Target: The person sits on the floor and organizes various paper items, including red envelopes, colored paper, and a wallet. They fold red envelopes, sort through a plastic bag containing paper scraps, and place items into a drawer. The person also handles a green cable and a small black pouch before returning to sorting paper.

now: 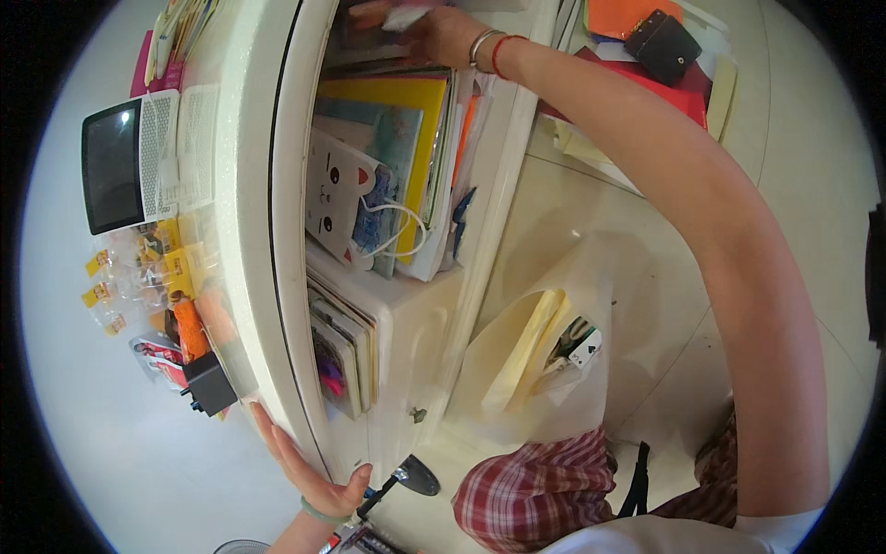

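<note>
My right hand (449, 37) reaches into a dim compartment of the white cabinet (378, 288) at the top of the view, with a silver bracelet and a red cord at its wrist. Its fingers are bent around a small white crumpled piece (403, 18); shadow blurs the detail. Below it stand upright folders and papers, among them a yellow folder (430, 138), and a white paper bag with a cat face (336, 192) and a white cord handle. Fingers stretched and apart, my left hand (309, 471) rests against the cabinet's front top edge, a pale bangle at its wrist.
A translucent bin (480, 392) with papers and a playing card stands before my plaid-covered knee. Red folders (685, 103) and a black wallet (663, 46) lie on the tiled floor. Atop the cabinet are a dark-screened device (114, 166), snack packets (177, 274) and a black box (211, 383).
</note>
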`<state>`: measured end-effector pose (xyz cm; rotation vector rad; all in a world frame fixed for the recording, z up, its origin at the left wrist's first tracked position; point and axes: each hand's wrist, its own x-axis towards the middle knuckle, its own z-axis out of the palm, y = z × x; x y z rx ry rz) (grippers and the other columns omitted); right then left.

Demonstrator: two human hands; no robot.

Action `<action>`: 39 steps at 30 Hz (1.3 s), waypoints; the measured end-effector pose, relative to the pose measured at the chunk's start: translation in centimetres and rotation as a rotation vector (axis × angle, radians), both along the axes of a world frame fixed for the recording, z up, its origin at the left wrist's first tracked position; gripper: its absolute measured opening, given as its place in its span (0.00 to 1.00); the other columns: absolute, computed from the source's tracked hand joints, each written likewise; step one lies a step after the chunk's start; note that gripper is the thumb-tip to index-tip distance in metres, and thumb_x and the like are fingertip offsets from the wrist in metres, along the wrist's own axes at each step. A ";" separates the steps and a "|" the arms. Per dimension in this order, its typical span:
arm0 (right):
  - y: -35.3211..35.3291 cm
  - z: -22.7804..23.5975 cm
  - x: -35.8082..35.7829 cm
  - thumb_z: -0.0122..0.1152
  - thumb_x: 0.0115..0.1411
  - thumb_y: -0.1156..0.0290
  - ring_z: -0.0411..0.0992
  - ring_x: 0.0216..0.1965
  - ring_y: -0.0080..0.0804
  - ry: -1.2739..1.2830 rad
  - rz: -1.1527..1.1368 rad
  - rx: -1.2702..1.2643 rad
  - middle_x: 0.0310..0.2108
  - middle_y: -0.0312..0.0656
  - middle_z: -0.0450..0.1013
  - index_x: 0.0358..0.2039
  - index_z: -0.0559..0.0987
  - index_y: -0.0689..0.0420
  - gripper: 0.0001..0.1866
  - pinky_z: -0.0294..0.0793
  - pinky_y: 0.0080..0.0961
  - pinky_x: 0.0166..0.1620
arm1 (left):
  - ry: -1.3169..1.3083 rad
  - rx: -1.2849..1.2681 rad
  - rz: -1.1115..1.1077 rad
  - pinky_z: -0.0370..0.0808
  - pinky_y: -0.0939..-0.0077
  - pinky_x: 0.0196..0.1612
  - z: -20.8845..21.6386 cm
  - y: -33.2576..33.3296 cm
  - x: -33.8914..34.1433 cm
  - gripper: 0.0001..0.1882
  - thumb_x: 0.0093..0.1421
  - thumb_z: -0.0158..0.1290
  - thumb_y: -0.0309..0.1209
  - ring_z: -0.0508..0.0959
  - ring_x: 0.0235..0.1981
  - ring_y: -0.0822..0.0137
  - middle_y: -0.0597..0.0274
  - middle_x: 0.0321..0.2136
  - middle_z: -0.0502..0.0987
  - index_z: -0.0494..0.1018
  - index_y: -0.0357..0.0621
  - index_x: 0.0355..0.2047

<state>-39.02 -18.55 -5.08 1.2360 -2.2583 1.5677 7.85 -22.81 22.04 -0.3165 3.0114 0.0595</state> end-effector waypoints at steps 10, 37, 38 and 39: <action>3.3 -3.4 0.3 0.59 0.56 0.63 0.78 0.39 0.39 -0.288 -0.019 0.200 0.38 0.42 0.79 0.45 0.82 0.44 0.15 0.77 0.32 0.43 | 0.043 0.011 0.018 0.40 0.41 0.65 -0.2 0.1 0.7 0.57 0.53 0.54 0.59 0.39 0.69 0.37 0.31 0.67 0.34 0.36 0.42 0.69; 35.0 5.1 24.5 0.55 0.63 0.58 0.70 0.25 0.16 -1.296 -0.170 0.483 0.30 0.31 0.78 0.40 0.81 0.55 0.15 0.71 0.16 0.29 | 0.073 0.228 -0.085 0.42 0.49 0.68 0.5 0.2 -1.0 0.52 0.51 0.59 0.44 0.41 0.70 0.43 0.39 0.68 0.41 0.43 0.33 0.67; 34.0 6.0 27.2 0.55 0.63 0.59 0.70 0.24 0.16 -1.365 -0.159 0.467 0.30 0.31 0.78 0.38 0.81 0.56 0.15 0.71 0.16 0.28 | 0.135 0.281 -0.064 0.43 0.49 0.67 0.2 0.1 -0.8 0.50 0.50 0.60 0.41 0.43 0.69 0.42 0.39 0.68 0.43 0.46 0.34 0.67; 33.1 6.7 29.9 0.56 0.62 0.59 0.70 0.23 0.16 -1.443 -0.199 0.466 0.29 0.32 0.78 0.36 0.81 0.58 0.15 0.71 0.17 0.28 | 0.124 0.205 -0.102 0.43 0.49 0.67 0.3 0.2 -1.0 0.50 0.50 0.60 0.42 0.44 0.69 0.42 0.39 0.68 0.45 0.48 0.35 0.67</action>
